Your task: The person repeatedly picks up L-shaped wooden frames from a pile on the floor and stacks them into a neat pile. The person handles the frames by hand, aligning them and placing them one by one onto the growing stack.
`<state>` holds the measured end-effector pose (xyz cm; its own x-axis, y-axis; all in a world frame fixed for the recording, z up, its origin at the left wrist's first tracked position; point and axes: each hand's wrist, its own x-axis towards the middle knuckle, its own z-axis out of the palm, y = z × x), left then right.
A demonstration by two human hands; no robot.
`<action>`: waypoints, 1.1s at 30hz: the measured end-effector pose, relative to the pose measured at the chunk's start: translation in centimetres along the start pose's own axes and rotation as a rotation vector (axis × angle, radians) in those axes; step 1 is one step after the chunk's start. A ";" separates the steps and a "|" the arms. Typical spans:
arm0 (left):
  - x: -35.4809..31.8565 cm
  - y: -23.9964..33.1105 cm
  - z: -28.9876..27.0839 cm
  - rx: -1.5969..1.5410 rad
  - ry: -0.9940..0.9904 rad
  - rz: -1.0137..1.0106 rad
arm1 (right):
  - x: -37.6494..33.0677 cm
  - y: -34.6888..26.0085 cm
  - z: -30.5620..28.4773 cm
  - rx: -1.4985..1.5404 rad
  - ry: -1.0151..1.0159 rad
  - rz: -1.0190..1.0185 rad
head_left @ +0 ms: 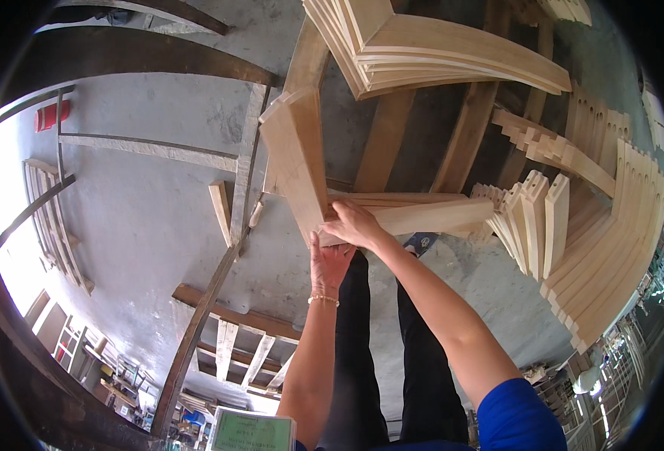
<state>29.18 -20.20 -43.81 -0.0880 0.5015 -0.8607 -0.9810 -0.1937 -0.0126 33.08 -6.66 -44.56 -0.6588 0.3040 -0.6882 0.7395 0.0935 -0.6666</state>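
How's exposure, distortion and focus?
Head view: the bright opening at far left is blown out; the dark beam across the top left bows, likely partly fisheye, and the rim goes black; the fingers and the wooden piece they touch look fairly sharp; lower-right clutter is too small to judge.

The angled wooden piece (298,154) sits mid-scene, pale, smooth and visibly grained, its two limbs meeting in a corner at the near side. The broad limb (293,139) runs from there toward the far left, ending in an angled cut; the narrower limb (430,216) stretches right — its long face plain and flat. Thin pale edges (396,199) show along its far side — whether separate pieces, I cannot tell.
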 end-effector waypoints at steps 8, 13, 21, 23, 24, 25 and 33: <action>2.0 2.4 -0.3 0.356 0.117 0.146 | -10.3 4.7 -0.4 -0.448 0.363 0.007; 1.8 2.5 -1.1 0.383 0.187 0.136 | -5.0 7.9 -7.4 -0.473 -0.162 0.072; 4.4 6.1 -0.6 1.097 0.304 0.372 | 5.6 6.0 -5.6 0.383 -0.208 0.232; 6.1 7.7 -0.4 1.221 0.258 0.337 | 6.1 4.4 -1.6 0.654 -0.166 0.152; 6.5 10.4 -1.2 1.122 0.140 0.264 | 6.9 2.3 -0.3 0.629 -0.190 0.117; 7.1 10.7 -1.4 1.043 0.128 0.205 | 7.2 2.0 0.8 0.600 -0.191 0.129; 8.6 10.4 -1.6 0.730 0.116 0.072 | 8.6 1.7 5.8 0.265 0.354 0.184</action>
<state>18.52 -19.28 -52.18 -0.1772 0.4087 -0.8953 -0.8427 0.4070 0.3525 27.84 -9.41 -53.24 -0.3983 0.6016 -0.6924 0.7486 -0.2231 -0.6244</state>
